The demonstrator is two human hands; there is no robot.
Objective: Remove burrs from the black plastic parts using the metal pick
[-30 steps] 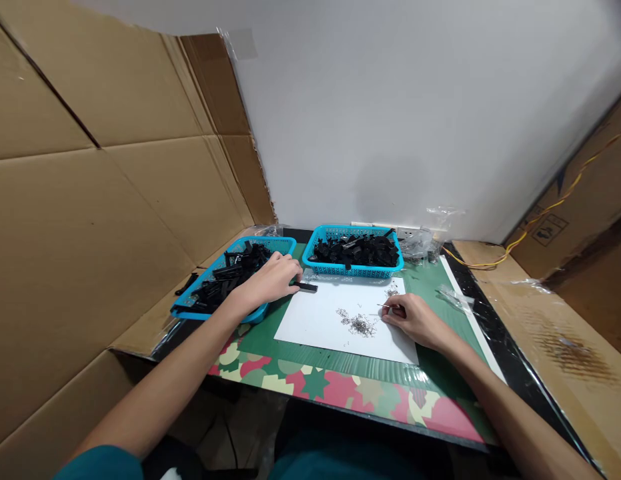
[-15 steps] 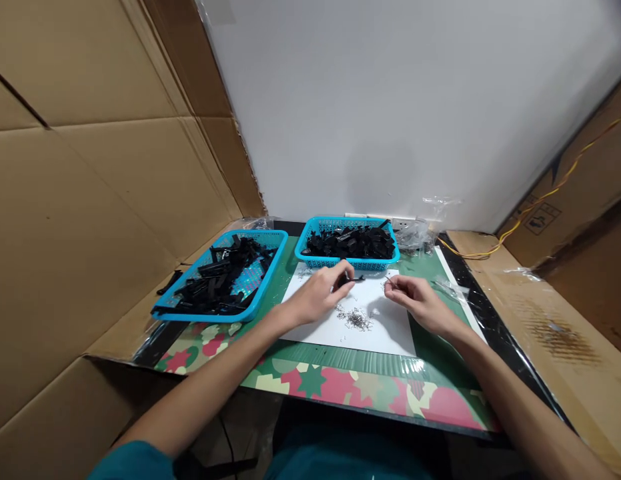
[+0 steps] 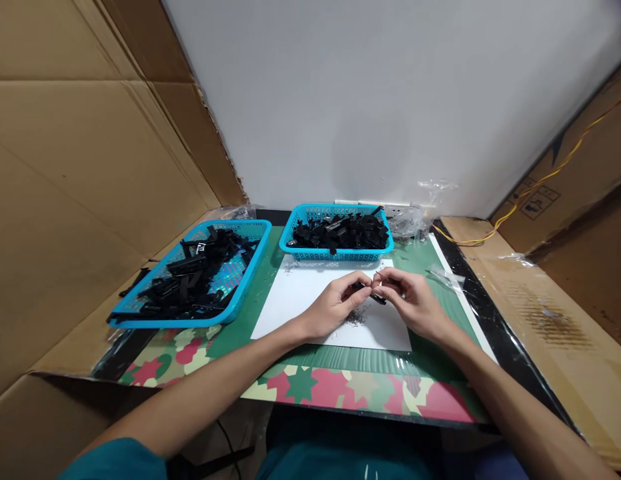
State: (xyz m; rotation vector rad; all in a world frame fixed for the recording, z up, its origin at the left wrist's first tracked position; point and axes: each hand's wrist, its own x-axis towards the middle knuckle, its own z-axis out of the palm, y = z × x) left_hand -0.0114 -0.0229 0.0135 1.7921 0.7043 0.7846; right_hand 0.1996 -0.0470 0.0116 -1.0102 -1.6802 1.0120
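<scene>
A small, slender, black piece with a smooth surface (image 3: 379, 299) is pinched in the left hand (image 3: 334, 305), its bared end tilting down to the right beneath the meeting fingertips, the rest mostly covered. From the right hand's (image 3: 415, 301) fingertips, just beside it, pokes a thin, dark, needle-like sliver (image 3: 380, 273) (too small for its material to be told). Below both lies a loose heap of tiny greyish bits (image 3: 357, 317), partly hidden, on a white rectangular sheet (image 3: 285, 308).
</scene>
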